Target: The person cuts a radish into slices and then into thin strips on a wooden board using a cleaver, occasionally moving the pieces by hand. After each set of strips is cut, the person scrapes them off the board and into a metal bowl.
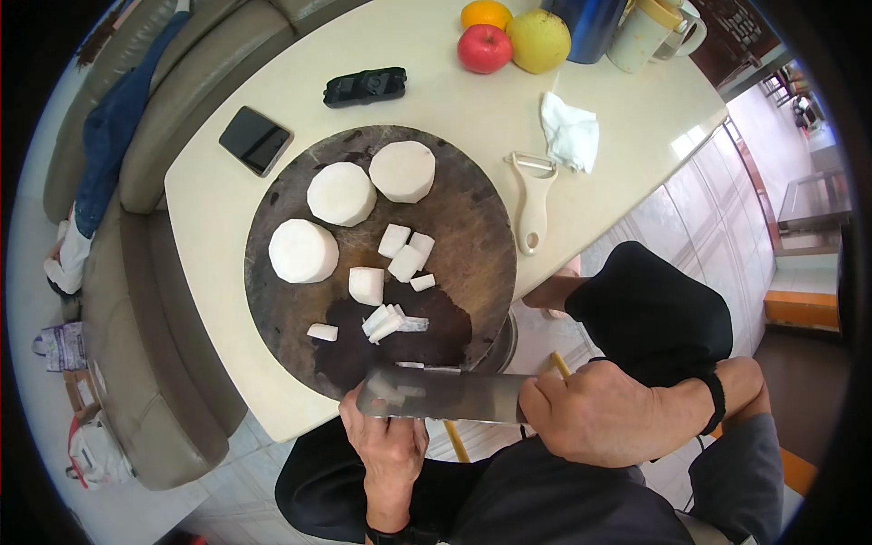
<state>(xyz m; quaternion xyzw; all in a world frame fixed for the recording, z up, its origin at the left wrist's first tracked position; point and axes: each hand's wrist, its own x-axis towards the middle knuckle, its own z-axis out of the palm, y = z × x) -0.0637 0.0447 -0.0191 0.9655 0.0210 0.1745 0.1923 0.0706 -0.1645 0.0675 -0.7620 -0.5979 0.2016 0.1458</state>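
Observation:
In my right hand is a cleaver, gripped by the handle with its broad blade pointing left over the near edge of the round chopping board. My left hand is closed at the blade's left end. The blade hides its fingertips and whatever they hold. Thin white slivers show just past the blade. Further up the board lie a small stack of white slices, several white chunks and three thick peeled rounds, which look like white radish.
A phone and a black case-like object lie beyond the board on the table. To the right are a peeler and a crumpled tissue. A red apple, other fruit, a blue flask and mugs stand behind. Another person's leg rests on the sofa.

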